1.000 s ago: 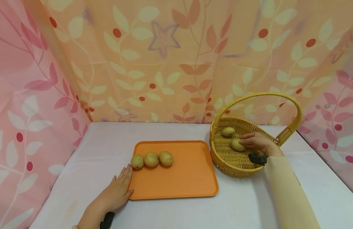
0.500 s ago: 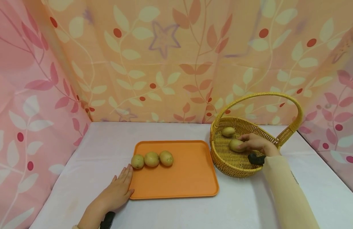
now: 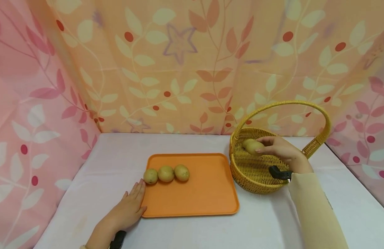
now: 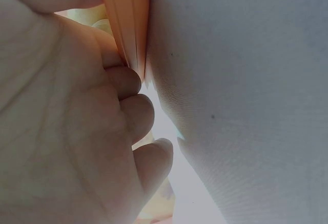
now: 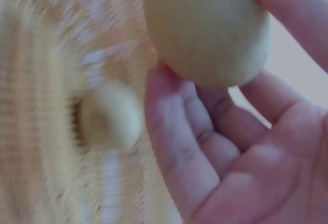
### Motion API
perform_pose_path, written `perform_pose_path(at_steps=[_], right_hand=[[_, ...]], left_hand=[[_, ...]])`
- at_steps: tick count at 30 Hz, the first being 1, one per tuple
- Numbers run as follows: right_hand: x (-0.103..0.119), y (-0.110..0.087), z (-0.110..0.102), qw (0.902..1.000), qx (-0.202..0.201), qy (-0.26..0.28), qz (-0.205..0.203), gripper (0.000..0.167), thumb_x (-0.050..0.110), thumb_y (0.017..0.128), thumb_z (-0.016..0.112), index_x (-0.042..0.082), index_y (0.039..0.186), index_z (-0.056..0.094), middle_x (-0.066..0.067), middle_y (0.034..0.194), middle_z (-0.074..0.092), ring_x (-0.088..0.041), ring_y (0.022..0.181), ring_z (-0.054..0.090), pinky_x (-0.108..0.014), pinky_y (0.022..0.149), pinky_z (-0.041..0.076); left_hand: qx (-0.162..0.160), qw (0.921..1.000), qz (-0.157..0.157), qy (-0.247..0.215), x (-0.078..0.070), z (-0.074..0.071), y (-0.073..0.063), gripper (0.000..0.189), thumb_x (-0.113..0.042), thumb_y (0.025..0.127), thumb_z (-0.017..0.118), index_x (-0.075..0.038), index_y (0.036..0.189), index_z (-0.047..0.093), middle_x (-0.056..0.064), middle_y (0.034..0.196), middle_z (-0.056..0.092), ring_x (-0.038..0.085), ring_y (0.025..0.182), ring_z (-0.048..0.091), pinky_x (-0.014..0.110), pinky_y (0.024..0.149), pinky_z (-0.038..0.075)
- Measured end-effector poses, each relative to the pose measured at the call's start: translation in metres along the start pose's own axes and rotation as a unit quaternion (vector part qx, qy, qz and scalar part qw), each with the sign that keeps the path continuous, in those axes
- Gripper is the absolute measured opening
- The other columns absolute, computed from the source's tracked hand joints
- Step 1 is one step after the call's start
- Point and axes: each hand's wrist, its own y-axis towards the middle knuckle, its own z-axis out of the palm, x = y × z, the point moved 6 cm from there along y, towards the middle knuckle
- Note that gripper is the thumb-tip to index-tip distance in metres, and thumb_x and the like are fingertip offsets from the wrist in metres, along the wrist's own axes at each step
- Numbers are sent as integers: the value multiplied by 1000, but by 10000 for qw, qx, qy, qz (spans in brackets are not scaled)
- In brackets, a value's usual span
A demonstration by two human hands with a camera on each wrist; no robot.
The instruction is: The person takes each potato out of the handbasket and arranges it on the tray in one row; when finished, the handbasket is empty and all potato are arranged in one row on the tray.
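My right hand [image 3: 283, 152] pinches a yellowish potato [image 3: 254, 148] between thumb and fingers, raised inside the wicker basket [image 3: 241, 179]. A second potato [image 5: 110, 115] lies on the basket floor in the right wrist view; in the head view the held one mostly covers it. On the orange tray [image 3: 204, 197], three potatoes [image 3: 166, 174] sit side by side in a row at the left. My left hand [image 3: 126, 209] rests with extended fingers along the tray's left edge, its thumb at the rim. The left wrist view shows the fingers against the tray's side [image 4: 128, 19].
A tall arched handle [image 3: 291, 102] rises over the basket, which stands right of the tray. A white cloth [image 3: 192, 233] covers the table. Leaf-patterned curtains [image 3: 192, 86] hang behind and at both sides.
My right hand has gripped a potato in the basket and lifted it from the basket floor, shifting it slightly left and up. The left hand and the tray's potatoes have stayed in place.
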Motion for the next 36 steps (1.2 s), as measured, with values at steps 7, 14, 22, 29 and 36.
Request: perform_pose_path(at_steps=[7, 14, 22, 29, 36], right_hand=[[27, -14, 26, 9870, -163, 1500, -557, 26, 2, 92, 59, 4, 117, 56, 0, 101, 63, -10, 89, 63, -24, 80, 51], [45, -25, 48, 9564, -303, 2559, -1374, 29, -6, 91, 55, 15, 104, 70, 0, 106, 65, -11, 91, 63, -23, 80, 52], [73, -34, 71, 9404, -324, 2686, -2061, 31, -7, 90, 54, 14, 106, 70, -3, 104, 64, -13, 89, 61, -24, 79, 52], [86, -33, 96, 9409, -308, 2566, -2189, 31, -7, 89, 57, 15, 108, 68, -3, 103, 64, -12, 90, 62, -25, 78, 52], [87, -22, 127, 9521, -254, 2369, -1915, 29, -3, 86, 62, 11, 111, 65, -3, 104, 65, -14, 91, 62, -25, 79, 51]], left_hand=[[5, 10000, -31, -12, 1, 1, -2, 71, -16, 92, 59, 15, 142, 21, 29, 151, 15, 45, 138, 15, 67, 103, 16], [4, 10000, -20, -6, 2, 2, -2, 70, -15, 92, 59, 16, 142, 20, 29, 151, 15, 45, 138, 15, 66, 103, 16], [-29, 10000, 30, 44, 2, 1, -1, 70, -15, 92, 59, 16, 142, 20, 30, 150, 16, 45, 138, 15, 67, 103, 16], [-58, 10000, 43, 52, 2, 1, 0, 70, -15, 92, 59, 16, 142, 21, 30, 150, 16, 45, 138, 15, 67, 103, 17], [-25, 10000, 14, 22, 2, 0, 0, 71, -16, 92, 58, 15, 143, 20, 29, 151, 15, 45, 138, 14, 66, 103, 16]])
